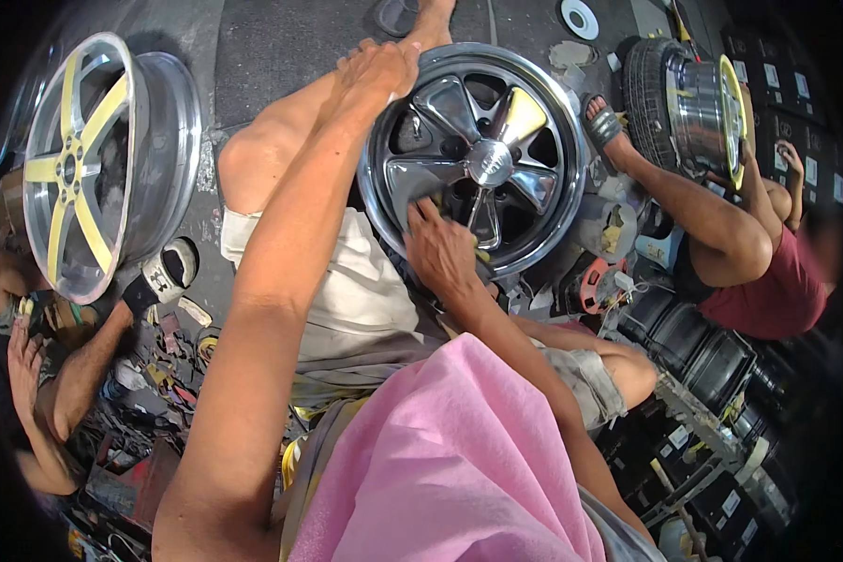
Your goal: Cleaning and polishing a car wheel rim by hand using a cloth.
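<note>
A polished chrome five-spoke alloy wheel (490, 163) lies face up before me, tilted against my legs. Its round centre cap bears writing, and one spoke reflects yellow. At the upper left edge, my left hand (378, 70) grips the outer lip; its fingertips are partly hidden. My right hand (441, 246) is at the lower left of the wheel, with bent fingers pressing a dark, thin sheet (416, 197) onto a spoke. Motion blurs the sheet, so its material is unclear. A pink cloth (449, 464) hangs over my chest.
A larger wheel with yellow-faced spokes (74, 168) stands at left, near another person's shoe (170, 270). On the right, a person in a red shirt (773, 288) handles a yellow-edged wheel (734, 119) beside a tyre (650, 105). A plastic container (604, 225) and scraps (168, 351) lie nearby.
</note>
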Motion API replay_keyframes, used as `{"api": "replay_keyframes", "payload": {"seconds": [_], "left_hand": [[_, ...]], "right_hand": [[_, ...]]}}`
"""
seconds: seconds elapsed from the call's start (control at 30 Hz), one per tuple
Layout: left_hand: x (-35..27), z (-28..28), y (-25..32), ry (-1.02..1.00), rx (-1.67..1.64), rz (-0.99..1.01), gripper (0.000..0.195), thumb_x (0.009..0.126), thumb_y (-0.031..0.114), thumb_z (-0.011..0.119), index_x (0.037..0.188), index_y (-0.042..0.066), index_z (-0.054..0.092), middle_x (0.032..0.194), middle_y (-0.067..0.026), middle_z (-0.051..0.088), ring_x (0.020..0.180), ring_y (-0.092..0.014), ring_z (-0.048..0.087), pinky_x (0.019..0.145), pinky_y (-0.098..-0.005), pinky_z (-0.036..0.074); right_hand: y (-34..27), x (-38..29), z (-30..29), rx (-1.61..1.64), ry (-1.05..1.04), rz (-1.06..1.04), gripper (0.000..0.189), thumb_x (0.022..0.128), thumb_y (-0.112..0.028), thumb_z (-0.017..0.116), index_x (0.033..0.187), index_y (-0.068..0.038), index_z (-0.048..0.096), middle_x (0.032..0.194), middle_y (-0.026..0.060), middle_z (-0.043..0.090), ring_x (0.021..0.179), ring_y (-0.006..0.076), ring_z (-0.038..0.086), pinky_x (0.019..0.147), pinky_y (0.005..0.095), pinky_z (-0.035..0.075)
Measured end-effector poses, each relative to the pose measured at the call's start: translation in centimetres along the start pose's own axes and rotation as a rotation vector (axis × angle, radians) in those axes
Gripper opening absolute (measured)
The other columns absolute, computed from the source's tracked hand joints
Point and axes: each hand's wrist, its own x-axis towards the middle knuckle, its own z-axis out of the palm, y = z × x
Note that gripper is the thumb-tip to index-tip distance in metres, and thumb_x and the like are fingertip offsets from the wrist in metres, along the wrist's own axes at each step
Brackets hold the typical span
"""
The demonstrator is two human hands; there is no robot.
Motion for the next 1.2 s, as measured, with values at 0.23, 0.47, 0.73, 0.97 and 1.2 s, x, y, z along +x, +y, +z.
{"api": "replay_keyframes", "payload": {"seconds": [0.23,0.47,0.73,0.97,1.2], "left_hand": [[-0.3,0.1,-1.2,-0.011,-0.038,0.035,0.071,0.103,0.058,0.031,0.132,0.004,0.067,0.139,-0.0303,0.057,0.132,-0.046,0.053,0.111,-0.0599,0.039],[-0.3,-0.3,-0.3,-0.016,0.014,0.061,0.072,0.104,0.059,0.03,0.131,0.004,0.067,0.137,-0.0304,0.059,0.131,-0.047,0.054,0.111,-0.0579,0.04],[0.9,0.2,-1.8,-0.032,-0.072,0.052,0.078,0.103,0.062,0.03,0.132,-0.001,0.066,0.136,-0.0297,0.061,0.134,-0.044,0.053,0.114,-0.0532,0.039],[1.0,-1.2,-3.2,-0.012,-0.133,0.091,0.071,0.103,0.058,0.036,0.129,0.0,0.067,0.131,-0.0295,0.064,0.129,-0.045,0.057,0.111,-0.0481,0.041],[-1.5,0.1,-0.2,0.147,-0.29,0.269,0.061,0.104,0.052,0.047,0.127,0.0,0.069,0.128,-0.0234,0.069,0.126,-0.036,0.062,0.108,-0.0412,0.045]], "right_hand": [[-0.5,-0.2,-0.5,0.049,0.006,0.064,0.035,0.086,-0.019,0.07,0.116,-0.001,0.062,0.114,0.0134,0.064,0.077,0.0341,0.071,0.065,0.0426,0.058],[1.5,1.0,0.3,0.021,0.124,0.058,0.038,0.088,-0.019,0.068,0.12,-0.001,0.061,0.117,0.0133,0.064,0.081,0.0329,0.071,0.067,0.0425,0.057],[0.5,-5.5,-3.1,0.216,-0.04,0.145,0.032,0.089,-0.02,0.067,0.112,0.002,0.06,0.115,0.0181,0.061,0.092,0.0415,0.067,0.075,0.0495,0.055],[4.0,-13.1,-9.5,0.385,0.114,0.314,0.033,0.088,-0.017,0.065,0.117,-0.001,0.063,0.115,0.0214,0.061,0.101,0.0458,0.064,0.087,0.0522,0.053],[10.9,-27.8,-25.0,-0.142,0.955,0.698,0.03,0.092,-0.013,0.069,0.116,0.004,0.067,0.112,0.019,0.071,0.1,0.0323,0.068,0.09,0.0413,0.052]]}}
